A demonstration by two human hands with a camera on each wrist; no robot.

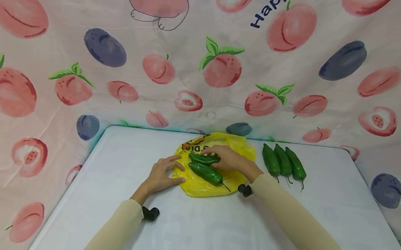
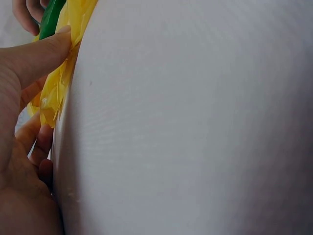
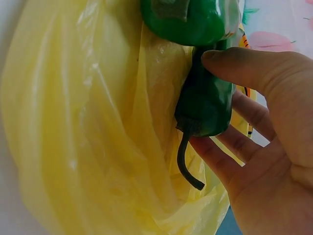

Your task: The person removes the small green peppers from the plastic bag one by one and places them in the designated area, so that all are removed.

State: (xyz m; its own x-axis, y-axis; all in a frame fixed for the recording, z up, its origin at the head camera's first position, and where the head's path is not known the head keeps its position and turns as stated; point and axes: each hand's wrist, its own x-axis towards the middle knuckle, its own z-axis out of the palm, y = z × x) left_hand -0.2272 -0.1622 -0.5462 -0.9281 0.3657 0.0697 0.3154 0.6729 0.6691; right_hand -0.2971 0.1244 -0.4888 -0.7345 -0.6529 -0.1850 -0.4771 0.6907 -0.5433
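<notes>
1. From where I stand, the right hand (image 1: 228, 160) reaches over the yellow bag (image 1: 192, 187) and pinches the far pepper (image 1: 200, 158). Its thumb lies on one side and its fingers curl round the other, the gap only as wide as the pepper; the stem pokes out free.

2. The left hand (image 1: 160, 174) is at the bag's left edge, thumb and fingers well apart and gently curved, touching the plastic. I can't tell whether any fingertip nips it.

3. The near pepper (image 1: 205, 173) lies on the bag just beside the far pepper, stem pointing to the right.

4. Three peppers (image 1: 283, 160) sit side by side on the white table (image 1: 210, 233), right of the bag, stems towards the person.

5. The step in hand, I'd judge, is placing or picking up the far pepper while the left hand steadies the bag; one look doesn't settle which.

6. If it's a pick-up, the next move calls for a firm pinch and a straight lift, clear of the near pepper. If it's a set-down, a gentle release. Either way, slick plastic could slide.
</notes>
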